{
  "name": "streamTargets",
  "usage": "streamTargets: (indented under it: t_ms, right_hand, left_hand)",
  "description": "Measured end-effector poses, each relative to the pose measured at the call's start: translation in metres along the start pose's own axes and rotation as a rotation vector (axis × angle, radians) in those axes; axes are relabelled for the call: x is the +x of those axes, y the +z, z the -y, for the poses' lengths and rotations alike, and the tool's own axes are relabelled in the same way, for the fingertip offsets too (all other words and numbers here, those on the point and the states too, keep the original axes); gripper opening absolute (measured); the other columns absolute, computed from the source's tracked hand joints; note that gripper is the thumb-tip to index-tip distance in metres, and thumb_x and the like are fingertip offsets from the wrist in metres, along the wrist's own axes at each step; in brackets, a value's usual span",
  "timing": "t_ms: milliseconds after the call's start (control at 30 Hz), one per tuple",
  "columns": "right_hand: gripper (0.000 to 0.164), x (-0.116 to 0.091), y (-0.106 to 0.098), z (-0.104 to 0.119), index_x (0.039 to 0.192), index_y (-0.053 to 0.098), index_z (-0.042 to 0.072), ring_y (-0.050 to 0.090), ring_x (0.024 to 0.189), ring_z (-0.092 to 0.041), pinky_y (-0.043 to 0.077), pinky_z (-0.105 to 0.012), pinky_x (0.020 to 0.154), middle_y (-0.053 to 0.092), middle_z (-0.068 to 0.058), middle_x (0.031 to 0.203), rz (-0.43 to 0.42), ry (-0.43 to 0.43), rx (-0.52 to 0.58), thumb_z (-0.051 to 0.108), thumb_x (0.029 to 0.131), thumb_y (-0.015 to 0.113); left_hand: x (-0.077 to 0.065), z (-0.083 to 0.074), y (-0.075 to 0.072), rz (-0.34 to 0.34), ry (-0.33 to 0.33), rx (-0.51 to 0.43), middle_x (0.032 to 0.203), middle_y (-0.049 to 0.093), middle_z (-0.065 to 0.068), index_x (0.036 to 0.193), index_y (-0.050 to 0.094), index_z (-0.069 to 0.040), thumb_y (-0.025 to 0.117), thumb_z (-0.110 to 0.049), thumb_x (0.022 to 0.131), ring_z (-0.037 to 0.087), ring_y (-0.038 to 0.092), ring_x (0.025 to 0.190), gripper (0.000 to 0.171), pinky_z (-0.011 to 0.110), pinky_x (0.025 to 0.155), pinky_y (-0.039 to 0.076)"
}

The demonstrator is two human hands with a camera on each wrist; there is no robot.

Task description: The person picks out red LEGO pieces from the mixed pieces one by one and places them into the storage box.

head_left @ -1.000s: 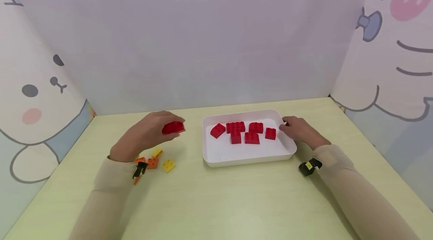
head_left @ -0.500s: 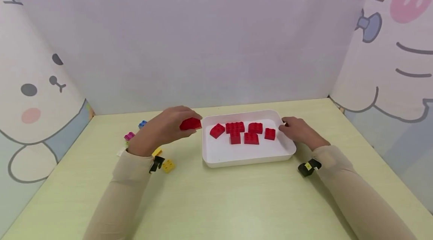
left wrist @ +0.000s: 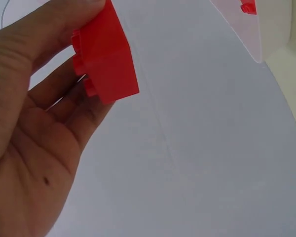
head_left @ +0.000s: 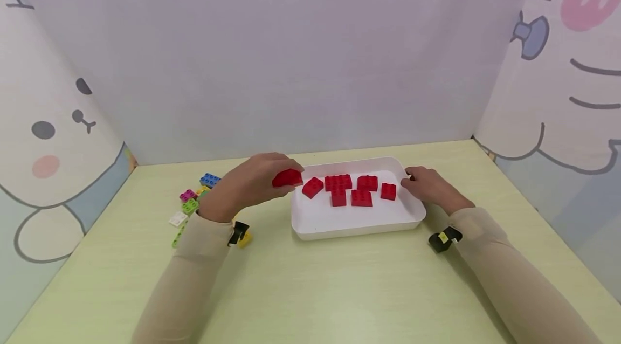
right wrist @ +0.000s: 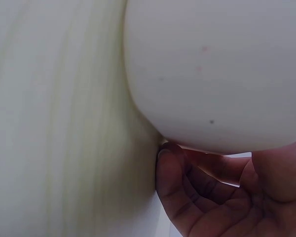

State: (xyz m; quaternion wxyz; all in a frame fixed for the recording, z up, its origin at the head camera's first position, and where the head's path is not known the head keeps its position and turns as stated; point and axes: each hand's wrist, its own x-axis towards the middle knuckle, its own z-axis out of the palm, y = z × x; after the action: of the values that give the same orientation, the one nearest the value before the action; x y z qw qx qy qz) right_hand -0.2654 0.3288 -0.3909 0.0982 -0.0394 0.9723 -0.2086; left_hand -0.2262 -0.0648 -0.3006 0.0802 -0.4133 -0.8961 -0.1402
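Observation:
My left hand (head_left: 254, 182) pinches a red toy building brick (left wrist: 106, 54) between thumb and fingers, its studs turned toward the palm. In the head view this brick overlaps the left rim of a white tray (head_left: 359, 231). Inside the tray, several red bricks (head_left: 338, 183) of different sizes lie scattered, mostly toward the far side. My right hand (head_left: 432, 187) grips the tray's right end, thumb over the rim. From the right wrist, curled fingers (right wrist: 170, 173) show against the tray's outer wall, low by the table.
Left of the tray, partly behind my left forearm, lies a loose group of bricks: blue (head_left: 209, 179), magenta (head_left: 187, 195), light green (head_left: 190, 206), white (head_left: 178, 218) and yellow (head_left: 245, 239). A pale wall (head_left: 310, 63) rises behind the table, with cartoon-printed panels at both sides.
My left hand has carried the red brick rightward to the tray's left rim, uncovering bricks on the left. My right hand and the tray have stayed put.

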Motion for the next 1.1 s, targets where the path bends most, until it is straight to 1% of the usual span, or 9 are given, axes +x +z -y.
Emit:
streamTargets:
  t_ms: [67,233,467,667,800,933,1100]
  right_hand:
    - [0.050,0.001,0.000,-0.001,0.133,0.036,-0.008,0.049,0.101,-0.036,0.045,-0.050,0.086,0.049,-0.028,0.121,-0.002,-0.001,-0.003,0.026,0.097,0.040]
    - [0.049,0.001,0.000,0.000,0.133,0.037,-0.007,0.050,0.101,-0.036,0.045,-0.050,0.086,0.049,-0.028,0.121,0.000,-0.007,0.005,0.026,0.097,0.041]
    - [0.050,0.001,-0.001,0.001,0.133,0.036,-0.008,0.049,0.102,-0.037,0.045,-0.051,0.086,0.048,-0.029,0.122,0.004,-0.007,0.000,0.026,0.097,0.041]
    - [0.050,0.000,-0.001,-0.001,0.133,0.036,-0.008,0.050,0.102,-0.037,0.044,-0.051,0.086,0.048,-0.029,0.122,0.002,-0.008,-0.004,0.026,0.097,0.040]
    - [0.050,0.000,-0.001,0.000,0.134,0.036,-0.008,0.049,0.102,-0.037,0.044,-0.050,0.087,0.048,-0.029,0.123,0.011,0.005,0.000,0.026,0.097,0.041]
    - [0.050,0.001,0.000,0.001,0.133,0.037,-0.007,0.049,0.101,-0.035,0.045,-0.050,0.086,0.048,-0.028,0.123,0.010,0.010,0.001,0.026,0.097,0.041]
    - [0.047,0.000,-0.001,0.001,0.132,0.039,-0.006,0.050,0.098,-0.033,0.046,-0.047,0.084,0.050,-0.026,0.120,-0.003,-0.001,0.005,0.025,0.097,0.041]
  left_hand:
    - [0.005,-0.004,0.000,-0.004,0.024,0.014,0.107,0.058,-0.009,0.115,0.061,-0.022,0.072,-0.026,0.080,0.005,0.050,0.092,0.037,0.017,0.074,0.046]
    - [0.016,-0.011,-0.001,-0.026,0.074,0.011,0.107,0.058,-0.007,0.115,0.061,-0.020,0.075,-0.025,0.078,0.006,0.051,0.093,0.040,0.016,0.073,0.045]
    - [0.020,-0.013,-0.002,-0.023,0.063,0.005,0.107,0.059,-0.006,0.115,0.061,-0.019,0.076,-0.025,0.076,0.007,0.051,0.092,0.042,0.016,0.071,0.046]
    - [0.027,-0.016,0.002,-0.005,0.058,0.020,0.109,0.059,-0.007,0.116,0.060,-0.021,0.076,-0.028,0.076,0.006,0.051,0.093,0.044,0.015,0.072,0.045]
    - [0.035,-0.022,0.004,0.006,0.059,0.039,0.109,0.058,-0.008,0.117,0.060,-0.022,0.074,-0.031,0.078,0.005,0.050,0.094,0.043,0.014,0.072,0.044]
    - [0.047,-0.033,0.002,0.020,0.066,0.044,0.110,0.058,-0.008,0.118,0.060,-0.023,0.071,-0.032,0.081,0.005,0.050,0.095,0.039,0.013,0.073,0.043]
    - [0.060,-0.042,0.000,0.023,0.105,0.012,0.112,0.058,-0.006,0.119,0.059,-0.021,0.069,-0.030,0.083,0.006,0.050,0.097,0.039,0.016,0.078,0.043]
